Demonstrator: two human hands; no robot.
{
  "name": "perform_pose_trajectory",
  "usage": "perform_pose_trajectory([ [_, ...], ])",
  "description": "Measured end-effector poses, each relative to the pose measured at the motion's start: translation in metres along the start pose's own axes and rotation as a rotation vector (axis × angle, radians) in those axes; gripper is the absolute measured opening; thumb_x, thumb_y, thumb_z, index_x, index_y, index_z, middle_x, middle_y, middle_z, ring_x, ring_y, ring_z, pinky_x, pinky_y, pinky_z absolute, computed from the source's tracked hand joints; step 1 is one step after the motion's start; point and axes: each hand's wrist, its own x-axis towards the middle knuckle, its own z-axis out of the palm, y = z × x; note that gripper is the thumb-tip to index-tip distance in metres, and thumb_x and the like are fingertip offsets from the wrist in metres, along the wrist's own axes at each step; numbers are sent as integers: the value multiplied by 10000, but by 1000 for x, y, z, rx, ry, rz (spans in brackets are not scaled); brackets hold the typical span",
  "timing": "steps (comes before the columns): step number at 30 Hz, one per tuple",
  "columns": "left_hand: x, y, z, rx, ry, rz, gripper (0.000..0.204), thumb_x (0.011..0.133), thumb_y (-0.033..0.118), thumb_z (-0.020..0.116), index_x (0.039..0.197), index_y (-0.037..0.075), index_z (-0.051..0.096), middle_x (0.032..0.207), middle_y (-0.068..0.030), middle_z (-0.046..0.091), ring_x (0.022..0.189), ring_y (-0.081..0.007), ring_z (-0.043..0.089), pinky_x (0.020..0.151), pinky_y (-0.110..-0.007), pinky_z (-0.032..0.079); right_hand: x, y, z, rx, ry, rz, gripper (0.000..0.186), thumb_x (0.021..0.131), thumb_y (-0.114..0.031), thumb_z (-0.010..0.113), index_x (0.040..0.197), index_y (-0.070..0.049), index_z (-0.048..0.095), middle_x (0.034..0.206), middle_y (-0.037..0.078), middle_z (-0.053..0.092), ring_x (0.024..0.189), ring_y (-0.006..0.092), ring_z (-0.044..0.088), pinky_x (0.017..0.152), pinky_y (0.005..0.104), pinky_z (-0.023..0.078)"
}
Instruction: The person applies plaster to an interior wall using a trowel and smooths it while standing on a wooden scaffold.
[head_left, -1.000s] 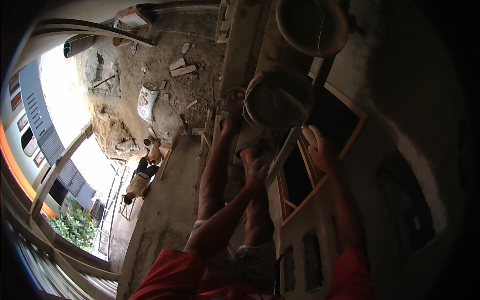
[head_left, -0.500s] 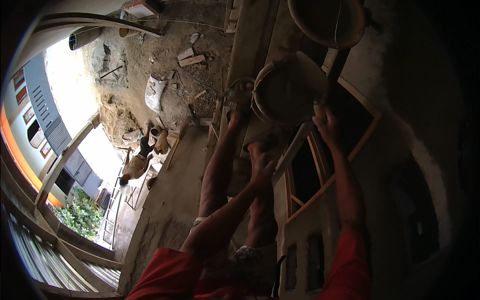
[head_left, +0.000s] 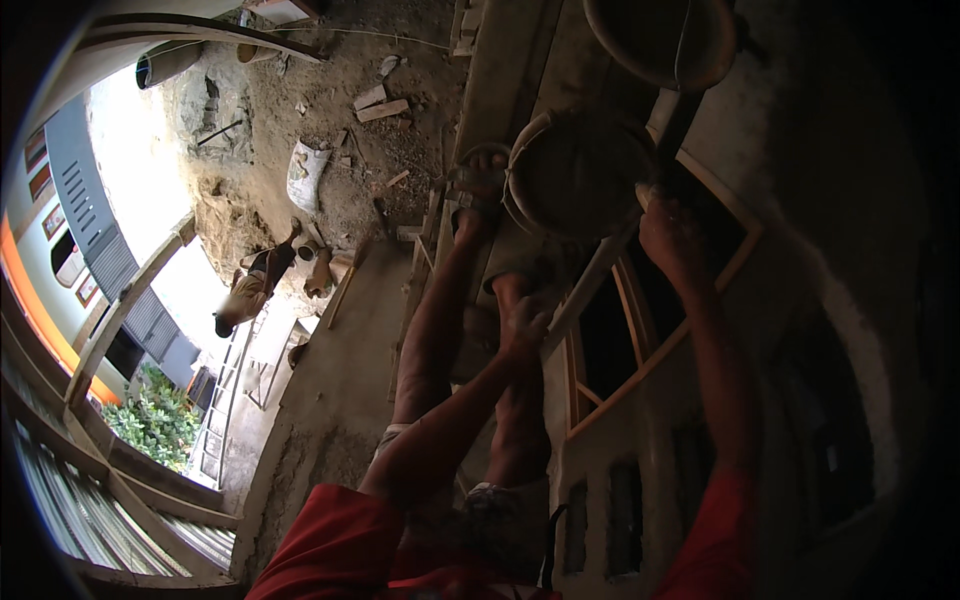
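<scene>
My right hand [head_left: 670,228] is closed around a short pale handle [head_left: 645,193] at the right rim of a round bucket [head_left: 580,180]. Whatever the handle belongs to is too dark to make out. The bucket has a thick, mortar-crusted rim and a dim inside. Lower down, my left hand [head_left: 528,325] has its fingers curled beside the lower end of a long pale bar [head_left: 590,285]; shadow hides what they grip, if anything. A second round container [head_left: 665,40] stands beyond the bucket.
My feet stand on narrow planks [head_left: 500,110]. A wooden window frame [head_left: 640,365] lies at right. On the ground below are a white sack [head_left: 306,177] and loose wood blocks [head_left: 382,110]. Another person [head_left: 252,290] bends near a ladder [head_left: 222,405] at left.
My right hand has moved slightly up and right with the handle, which now leans differently at the bucket's rim. My left hand stays near the bar. The other person has shifted left.
</scene>
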Motion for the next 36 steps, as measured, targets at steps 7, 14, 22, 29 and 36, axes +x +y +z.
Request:
perform_pose_trajectory([
  [7,2,-6,-3,33,-15,5,238,905,211,572,999,-7,576,819,-49,563,771,-127,518,703,-309,456,74,10,3,265,-566,329,285,874,-182,551,1085,4,597,858,164,676,686,293,678,563,401,529],
  [14,10,-28,-1,88,-44,37,283,935,213,553,1134,11,554,918,-52,576,821,-129,563,724,-294,470,57,25,2,542,-729,368,436,812,-129,643,1214,13,551,672,97,577,494,153,555,444,320,453],
  [22,3,-14,5,91,-124,-20,234,945,163,535,1133,25,560,942,-60,582,844,-142,595,740,-302,492,5,24,71,1075,-722,458,588,764,-144,662,1295,33,481,666,45,560,463,107,507,406,260,424],
  [29,6,-32,-7,-63,-126,-87,224,924,195,553,1071,25,564,887,-27,560,802,-113,557,694,-288,473,-24,-20,95,1600,-569,478,469,758,-141,659,1173,44,542,622,13,534,456,70,489,386,233,402],
  [36,10,-36,-3,35,-117,93,241,910,205,561,1067,22,564,894,-35,558,805,-119,550,715,-280,465,-56,-18,103,1659,-475,434,442,766,-144,636,1165,31,558,625,12,532,456,64,492,387,223,395],
])
